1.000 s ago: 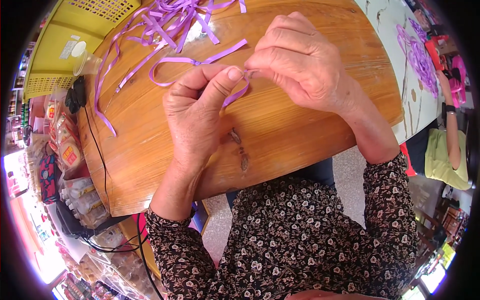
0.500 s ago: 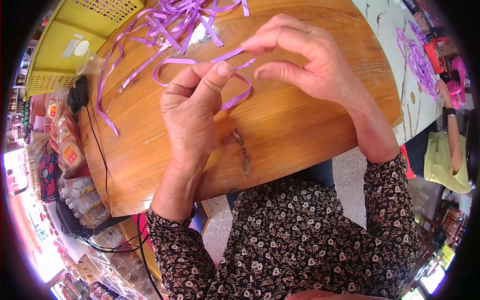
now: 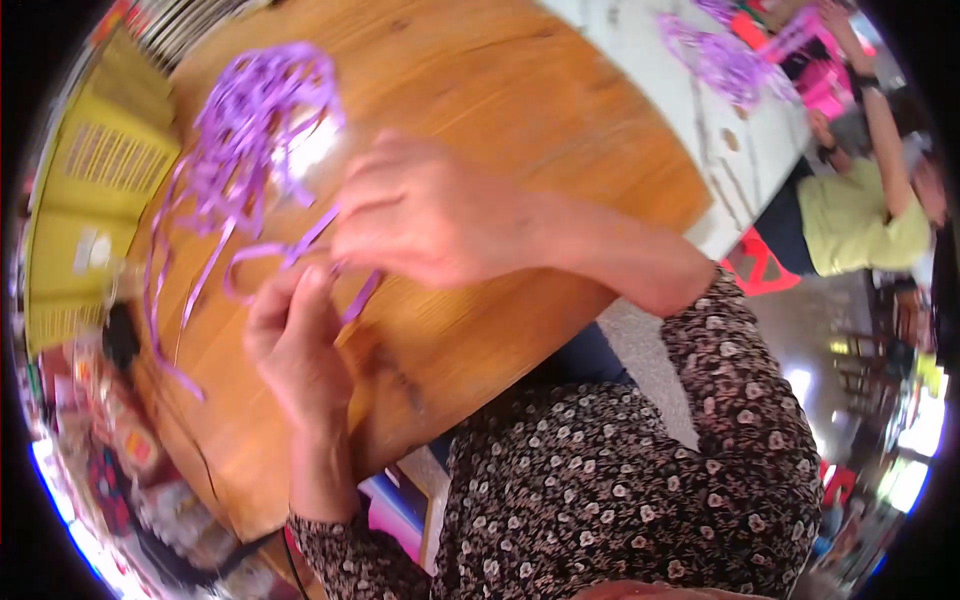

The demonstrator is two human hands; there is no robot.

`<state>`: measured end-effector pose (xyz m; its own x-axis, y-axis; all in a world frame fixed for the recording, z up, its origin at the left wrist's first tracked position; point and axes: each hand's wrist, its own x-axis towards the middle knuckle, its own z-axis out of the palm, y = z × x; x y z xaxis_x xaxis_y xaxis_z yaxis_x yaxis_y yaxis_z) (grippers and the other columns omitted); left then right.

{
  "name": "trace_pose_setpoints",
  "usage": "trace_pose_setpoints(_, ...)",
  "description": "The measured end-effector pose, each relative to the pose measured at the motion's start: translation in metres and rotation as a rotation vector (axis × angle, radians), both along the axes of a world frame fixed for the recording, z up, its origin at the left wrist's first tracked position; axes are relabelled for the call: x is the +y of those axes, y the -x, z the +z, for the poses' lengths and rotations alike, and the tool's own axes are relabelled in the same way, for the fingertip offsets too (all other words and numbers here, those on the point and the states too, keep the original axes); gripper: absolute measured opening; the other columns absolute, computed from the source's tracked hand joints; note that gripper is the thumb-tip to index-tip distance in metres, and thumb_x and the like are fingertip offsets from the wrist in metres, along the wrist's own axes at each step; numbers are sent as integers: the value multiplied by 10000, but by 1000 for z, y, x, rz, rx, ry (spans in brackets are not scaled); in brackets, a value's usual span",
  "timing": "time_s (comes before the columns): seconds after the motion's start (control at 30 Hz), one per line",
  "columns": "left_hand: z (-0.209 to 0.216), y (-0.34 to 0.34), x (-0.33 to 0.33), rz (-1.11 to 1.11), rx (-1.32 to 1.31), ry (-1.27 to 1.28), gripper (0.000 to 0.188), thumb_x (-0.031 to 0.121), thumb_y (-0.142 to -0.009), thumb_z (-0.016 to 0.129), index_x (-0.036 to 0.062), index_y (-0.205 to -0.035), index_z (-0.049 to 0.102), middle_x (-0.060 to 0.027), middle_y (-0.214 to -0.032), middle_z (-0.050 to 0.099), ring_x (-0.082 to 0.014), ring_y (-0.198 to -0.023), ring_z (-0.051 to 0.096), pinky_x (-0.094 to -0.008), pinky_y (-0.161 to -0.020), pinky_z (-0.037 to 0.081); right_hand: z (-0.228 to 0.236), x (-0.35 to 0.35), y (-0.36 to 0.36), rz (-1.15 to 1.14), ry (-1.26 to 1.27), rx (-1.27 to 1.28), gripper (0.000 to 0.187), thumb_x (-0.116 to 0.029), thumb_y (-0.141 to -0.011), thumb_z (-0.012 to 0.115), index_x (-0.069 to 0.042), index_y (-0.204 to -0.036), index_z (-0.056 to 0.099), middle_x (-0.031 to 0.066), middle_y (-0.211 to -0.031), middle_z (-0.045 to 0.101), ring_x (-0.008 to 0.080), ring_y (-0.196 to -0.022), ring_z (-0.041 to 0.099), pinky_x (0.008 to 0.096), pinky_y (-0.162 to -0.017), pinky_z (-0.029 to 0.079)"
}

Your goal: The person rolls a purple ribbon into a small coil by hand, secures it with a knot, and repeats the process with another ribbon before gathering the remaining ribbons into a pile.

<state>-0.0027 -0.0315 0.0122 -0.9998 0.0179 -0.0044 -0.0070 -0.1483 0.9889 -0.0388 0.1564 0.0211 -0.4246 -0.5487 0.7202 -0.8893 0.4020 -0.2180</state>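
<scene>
My left hand [image 3: 302, 345] is closed, thumb against fingers, pinching a narrow purple ribbon [image 3: 362, 298] above the wooden table. Over it, my right hand [image 3: 425, 218] has its fingers curled in at the same ribbon, the fingertips close to my left thumb. Motion blurs the right hand, and its fingers cover the spot where the ribbon is gripped. One loop of the ribbon hangs left of the hands and a tail shows below them. Beyond my hands lies a tangled heap of purple ribbons [image 3: 262, 110], with long strands trailing toward me.
A yellow plastic basket [image 3: 75, 240] stands at the left, with bagged goods [image 3: 115, 420] below it. The wooden table [image 3: 500, 110] meets a white marbled surface [image 3: 640, 55] holding more purple ribbons [image 3: 715, 60]. A person in a yellow-green top [image 3: 855, 215] is at the right.
My right hand has come left and down, closing its opened thumb and fingers over the ribbon beside my left hand. The view has turned, showing more of the heap and basket.
</scene>
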Motion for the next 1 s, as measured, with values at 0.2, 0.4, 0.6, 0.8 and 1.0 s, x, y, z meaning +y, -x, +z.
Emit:
trace_pose_setpoints(0.2,4,0,-6,-24,125,2,87,96,-828,629,20,-786,626,59,-566,465,-10,-476,303,-182,-438,195,-1,-1,0,-25,36,120,102,-194,-682,620,-100,-684,581,9,-723,526,190,-814,536,333,-746,416)
trace_pose_setpoints(0.4,8,-2,-4,42,149,106,133,107,-833,627,14,-743,601,50,-552,452,-13,-456,279,-187,-430,175,4,4,-1,-8,30,48,108,-190,-704,629,-92,-696,582,12,-696,505,193,-803,533,339,-747,416)
trace_pose_setpoints(0.6,0,8,-11,-52,42,-330,137,128,-869,594,13,-797,572,63,-552,362,-33,-440,224,-200,-421,169,-6,-4,8,168,244,-376,341,-221,-670,726,-52,-941,605,52,-802,570,240,-855,549,367,-755,418)
trace_pose_setpoints(0.8,22,-2,3,-253,276,-560,140,173,-916,519,36,-887,514,74,-564,199,-49,-462,169,-228,-456,164,-8,-24,-9,388,242,-718,631,-237,-609,782,-29,-1151,535,105,-995,615,253,-958,565,370,-841,423)
trace_pose_setpoints(1.0,54,15,4,-279,276,-771,171,191,-940,483,38,-893,544,74,-553,201,-55,-468,158,-232,-458,173,-3,-13,-11,435,186,-1015,234,-71,-781,663,-2,-1001,623,58,-798,656,108,-750,603,249,-695,477)
